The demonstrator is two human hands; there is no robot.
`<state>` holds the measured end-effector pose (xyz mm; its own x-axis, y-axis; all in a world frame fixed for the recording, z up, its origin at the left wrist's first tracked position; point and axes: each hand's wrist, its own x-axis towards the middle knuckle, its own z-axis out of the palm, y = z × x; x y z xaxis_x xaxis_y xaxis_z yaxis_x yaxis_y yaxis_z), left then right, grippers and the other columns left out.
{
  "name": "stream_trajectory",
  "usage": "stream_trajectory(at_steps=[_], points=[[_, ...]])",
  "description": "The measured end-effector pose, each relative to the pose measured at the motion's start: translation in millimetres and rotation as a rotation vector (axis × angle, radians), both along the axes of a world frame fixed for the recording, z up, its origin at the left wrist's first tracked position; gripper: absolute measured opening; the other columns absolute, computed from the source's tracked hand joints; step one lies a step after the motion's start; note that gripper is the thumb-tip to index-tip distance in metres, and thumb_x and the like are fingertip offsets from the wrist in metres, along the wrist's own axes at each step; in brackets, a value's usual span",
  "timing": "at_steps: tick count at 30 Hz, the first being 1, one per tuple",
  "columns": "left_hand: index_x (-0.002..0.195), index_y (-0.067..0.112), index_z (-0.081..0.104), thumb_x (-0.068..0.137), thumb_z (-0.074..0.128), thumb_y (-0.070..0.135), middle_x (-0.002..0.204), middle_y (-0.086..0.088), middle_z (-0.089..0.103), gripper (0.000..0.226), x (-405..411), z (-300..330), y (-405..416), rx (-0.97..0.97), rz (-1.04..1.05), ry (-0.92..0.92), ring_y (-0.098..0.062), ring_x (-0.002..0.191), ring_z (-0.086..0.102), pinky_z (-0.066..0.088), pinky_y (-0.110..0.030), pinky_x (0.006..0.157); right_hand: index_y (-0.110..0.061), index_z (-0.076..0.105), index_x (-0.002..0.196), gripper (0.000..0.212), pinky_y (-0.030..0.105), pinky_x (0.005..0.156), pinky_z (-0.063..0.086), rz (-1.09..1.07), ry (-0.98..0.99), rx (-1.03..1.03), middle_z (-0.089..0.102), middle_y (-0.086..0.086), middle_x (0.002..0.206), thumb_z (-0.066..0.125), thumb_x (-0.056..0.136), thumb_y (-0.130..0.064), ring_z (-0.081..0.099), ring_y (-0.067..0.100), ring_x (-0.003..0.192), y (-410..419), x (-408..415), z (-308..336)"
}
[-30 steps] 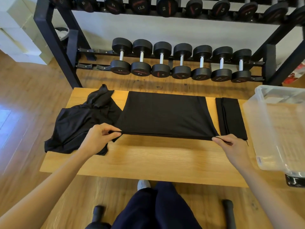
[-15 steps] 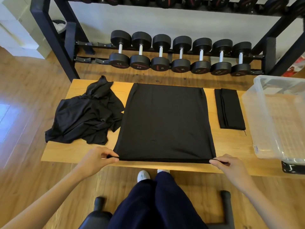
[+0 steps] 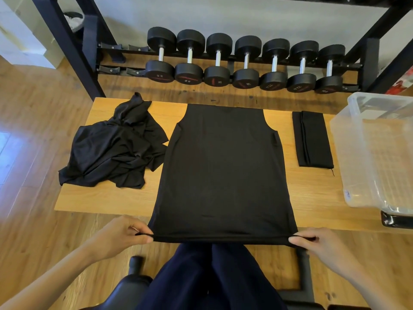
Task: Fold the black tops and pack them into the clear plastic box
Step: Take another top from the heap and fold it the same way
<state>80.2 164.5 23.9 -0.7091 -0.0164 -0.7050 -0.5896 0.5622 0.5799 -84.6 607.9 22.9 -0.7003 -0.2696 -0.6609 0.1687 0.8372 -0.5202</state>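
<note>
Black top (image 3: 223, 166) flat ahead, hem pinched by left hand (image 3: 121, 237) and right hand (image 3: 319, 245) (2 corners, seemingly).

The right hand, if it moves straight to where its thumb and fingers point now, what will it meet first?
The right hand pinches the hem corner of the spread black top and points left along that hem. It would probably meet the left hand at the opposite corner first.
</note>
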Motion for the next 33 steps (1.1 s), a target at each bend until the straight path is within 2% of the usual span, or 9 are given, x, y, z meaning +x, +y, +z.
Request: stream_trajectory(at_steps=[3,7,11,13,18,21,26,29,33], points=[[0.089,0.033,0.076,0.086,0.072,0.030,0.091,0.022,0.072,0.006,-20,14,-5,-0.012,0.024,0.056,0.004,0.091,0.065,0.046,-0.015,0.089,-0.029,0.077,0.081,0.020,0.029,0.072,0.051,-0.015,0.039,-0.024,0.072,-0.008,0.074,0.070,0.071,-0.044,0.065,0.016,0.078,-5,-18,13],[0.086,0.027,0.078,0.084,0.073,0.026,0.083,0.009,0.075,0.005,-59,34,-14,-0.011,0.082,0.149,-0.005,0.080,0.069,0.050,-0.023,0.081,-0.026,0.076,0.083,0.028,0.024,0.073,0.045,-0.024,0.091,-0.065,0.071,-0.007,0.078,0.066,0.068,-0.047,0.063,0.012,0.084,-18,-48,31],[0.090,0.017,0.077,0.084,0.073,0.019,0.081,0.001,0.076,0.008,-98,50,-23,0.025,0.190,0.153,-0.012,0.079,0.074,0.057,-0.030,0.079,-0.034,0.069,0.079,0.007,0.022,0.072,0.042,-0.034,0.132,-0.077,0.070,-0.009,0.083,0.068,0.076,-0.040,0.060,0.012,0.087,-32,-85,44],[0.091,0.017,0.077,0.084,0.072,0.019,0.081,0.000,0.076,0.009,-117,55,-30,0.021,0.211,0.166,-0.014,0.078,0.074,0.059,-0.027,0.077,-0.034,0.069,0.078,0.002,0.019,0.072,0.042,-0.020,0.159,-0.094,0.070,-0.009,0.083,0.069,0.079,-0.033,0.060,0.010,0.087,-38,-104,48],[0.091,0.025,0.074,0.086,0.070,0.021,0.070,0.018,0.070,0.008,-162,59,-41,-0.111,0.134,0.290,-0.003,0.066,0.067,0.054,-0.018,0.060,-0.031,0.071,0.084,0.007,0.017,0.072,0.042,-0.029,0.232,-0.129,0.070,-0.008,0.085,0.069,0.085,-0.025,0.060,0.006,0.089,-49,-150,47],[0.090,0.031,0.073,0.088,0.069,0.024,0.073,0.027,0.068,0.008,-187,46,-46,-0.158,0.097,0.353,0.004,0.072,0.064,0.043,-0.015,0.069,-0.026,0.073,0.087,0.006,0.020,0.070,0.044,-0.030,0.243,-0.140,0.071,-0.005,0.085,0.067,0.087,-0.024,0.060,0.008,0.089,-56,-175,39],[0.096,0.030,0.072,0.091,0.067,0.024,0.094,0.015,0.072,0.009,-215,-3,-54,-0.161,0.169,0.380,0.000,0.095,0.064,0.047,-0.026,0.095,-0.013,0.076,0.102,0.022,0.021,0.071,0.038,-0.015,0.319,-0.054,0.067,-0.004,0.089,0.070,0.086,-0.026,0.056,0.004,0.084,-66,-211,7],[0.101,0.027,0.070,0.093,0.065,0.018,0.100,0.014,0.067,0.013,-220,-25,-46,-0.203,0.209,0.395,-0.006,0.102,0.062,0.046,-0.024,0.094,-0.010,0.075,0.105,0.025,0.014,0.069,0.037,-0.003,0.345,-0.042,0.065,-0.006,0.085,0.072,0.085,-0.024,0.054,0.000,0.079,-71,-225,-15],[0.107,0.022,0.068,0.092,0.065,0.012,0.100,0.010,0.065,0.018,-218,-48,-34,-0.337,0.124,0.479,-0.007,0.097,0.062,0.051,-0.028,0.089,-0.010,0.075,0.105,0.022,0.023,0.075,0.042,0.044,0.341,-0.041,0.066,-0.006,0.088,0.071,0.086,-0.021,0.062,0.015,0.085,-74,-237,-44]])
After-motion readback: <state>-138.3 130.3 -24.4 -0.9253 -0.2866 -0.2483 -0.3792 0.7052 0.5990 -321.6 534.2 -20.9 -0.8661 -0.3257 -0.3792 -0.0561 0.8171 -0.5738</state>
